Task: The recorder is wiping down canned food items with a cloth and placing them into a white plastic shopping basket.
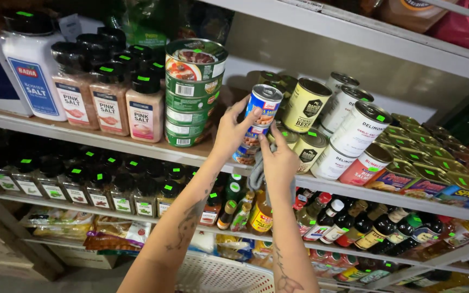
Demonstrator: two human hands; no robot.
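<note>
Both forearms rise from the lower frame edge. Left hand [233,127] grips a blue can [257,116] at shelf [109,140] level, beside stacked green cans [191,92]. Right hand [279,160] touches the can's underside, fingers closed on a grey cloth [256,174].

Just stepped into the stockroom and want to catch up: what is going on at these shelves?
A person stands at a metal shelf rack with both hands on a stack of blue-labelled tin cans. The left hand grips the stack's side, thumb on the top can. The right hand touches the lower cans and holds a grey cloth. Beside the stack stand a stack of green-labelled cans and jars of pink salt. A white plastic basket sits below.
</note>
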